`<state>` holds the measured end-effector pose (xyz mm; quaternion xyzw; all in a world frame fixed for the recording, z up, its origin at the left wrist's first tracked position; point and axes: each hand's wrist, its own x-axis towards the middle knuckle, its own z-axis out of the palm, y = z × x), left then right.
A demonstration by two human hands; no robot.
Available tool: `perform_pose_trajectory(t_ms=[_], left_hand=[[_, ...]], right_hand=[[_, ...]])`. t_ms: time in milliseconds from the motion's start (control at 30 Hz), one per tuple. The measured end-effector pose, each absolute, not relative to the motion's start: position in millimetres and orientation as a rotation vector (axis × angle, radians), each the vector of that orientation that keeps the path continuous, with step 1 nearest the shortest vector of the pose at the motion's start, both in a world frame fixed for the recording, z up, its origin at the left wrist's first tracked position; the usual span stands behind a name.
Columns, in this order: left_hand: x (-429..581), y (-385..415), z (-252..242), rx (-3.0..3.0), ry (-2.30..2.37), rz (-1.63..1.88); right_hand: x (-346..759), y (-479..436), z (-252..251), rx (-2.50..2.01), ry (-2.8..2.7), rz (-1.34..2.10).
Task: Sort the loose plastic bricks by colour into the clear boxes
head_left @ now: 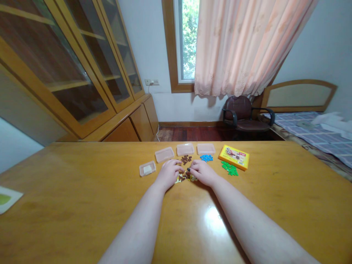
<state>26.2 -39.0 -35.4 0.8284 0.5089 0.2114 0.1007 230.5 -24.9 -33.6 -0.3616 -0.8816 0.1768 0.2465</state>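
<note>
A mixed pile of small pieces (182, 178), yellow, white and brown, lies on the table between my two hands. My left hand (169, 171) rests at the pile's left side, its fingers apart and curved over the edge. From the right, my right hand (204, 171) reaches in with its fingers pinched at a small dark piece (188, 169). Just beyond the hands are a heap of brown pieces (186, 159) and a heap of blue pieces (206, 158). Green pieces (230, 168) lie farther right. The pieces' exact kind is too small to make out.
Clear plastic boxes stand in an arc behind the hands: a left one (143, 170) with something white inside, then several others (185, 149). A yellow box (240, 158) lies by the green heap. Beyond the wooden table (115, 205) stands a chair (239, 113).
</note>
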Motion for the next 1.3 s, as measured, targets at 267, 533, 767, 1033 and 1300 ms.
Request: perform_pose_trajectory(t_ms=[267, 533, 767, 1033, 1300], left_hand=[[27.8, -41.5, -35.5, 2.455, 1.461, 0.604], [24.2, -39.6, -38.1, 2.477, 1.53, 0.558], [23.6, -37.9, -40.5, 2.495, 1.473, 0.617], [23.5, -37.2, -37.0, 2.452, 1.583, 0.611], [26.2, -41.2, -34.8, 2.514, 1.322, 0.68]], right_hand=[[230.2, -23.8, -34.2, -1.161, -2.378, 0.413], [231.6, -21.8, -33.1, -1.267, -2.295, 0.388], [231.1, -22.7, -36.1, -1.184, -2.346, 0.357], [232.2, -24.6, -30.9, -0.975, -2.383, 0.549], [231.7, -22.7, -34.3, -1.108, -2.337, 0.47]])
